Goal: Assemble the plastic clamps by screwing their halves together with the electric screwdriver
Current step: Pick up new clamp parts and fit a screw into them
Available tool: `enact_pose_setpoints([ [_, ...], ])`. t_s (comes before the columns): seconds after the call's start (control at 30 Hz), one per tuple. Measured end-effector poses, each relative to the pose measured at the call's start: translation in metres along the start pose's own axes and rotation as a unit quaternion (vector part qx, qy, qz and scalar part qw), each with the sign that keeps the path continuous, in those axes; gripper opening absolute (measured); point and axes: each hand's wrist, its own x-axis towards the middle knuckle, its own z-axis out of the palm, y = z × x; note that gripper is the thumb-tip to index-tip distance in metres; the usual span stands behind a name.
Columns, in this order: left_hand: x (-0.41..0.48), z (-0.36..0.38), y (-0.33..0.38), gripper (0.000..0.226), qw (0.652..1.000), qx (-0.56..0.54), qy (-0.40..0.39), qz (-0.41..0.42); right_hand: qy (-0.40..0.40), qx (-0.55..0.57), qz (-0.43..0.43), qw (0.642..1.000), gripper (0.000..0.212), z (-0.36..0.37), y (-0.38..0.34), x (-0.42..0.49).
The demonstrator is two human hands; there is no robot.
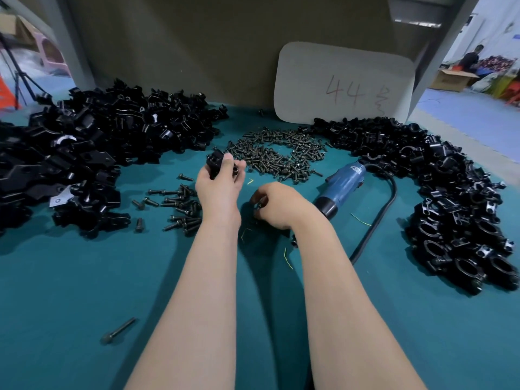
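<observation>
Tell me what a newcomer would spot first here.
A black heap of clamp halves fills the left; a curving bank of clamps lines the right. Between them lie a screw pile and, nearer, the blue screwdriver. In the middle the left hand holds a clamp half.

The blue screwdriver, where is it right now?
In the head view the blue screwdriver lies on the green table, just right of the right hand, between the screw pile and the right-hand heap of black clamps.

A grey card (344, 83) leaning on the back wall bears handwritten red "44"
</observation>
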Motion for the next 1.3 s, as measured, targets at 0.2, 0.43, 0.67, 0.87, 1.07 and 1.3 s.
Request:
enact_pose_setpoints([
  [0.2,-0.001,0.001,-0.007,0.013,0.995,0.092,0.008,0.023,0.036,0.036,0.009,0.999,0.017,0.001,0.003,-0.002],
  [0.43,-0.004,0.0,-0.017,0.012,0.946,0.303,0.001,0.113,0.247,0.339,-0.034,0.907,0.02,-0.019,0.009,0.0],
  [0.67,-0.011,0.0,-0.021,0.024,0.878,0.456,-0.035,0.142,0.263,0.271,-0.061,0.924,0.008,-0.017,0.005,0.005],
  [0.87,-0.013,0.001,-0.022,0.037,0.848,0.51,-0.036,0.144,0.268,0.212,-0.068,0.937,0.008,-0.019,0.005,0.001],
  [1.07,-0.016,0.002,-0.023,0.039,0.808,0.562,-0.031,0.173,0.285,0.191,-0.078,0.936,0.009,-0.019,0.001,0.001],
  [1.3,-0.016,0.004,-0.025,0.04,0.802,0.569,-0.024,0.179,0.303,0.191,-0.064,0.932,0.008,-0.011,-0.001,0.004],
])
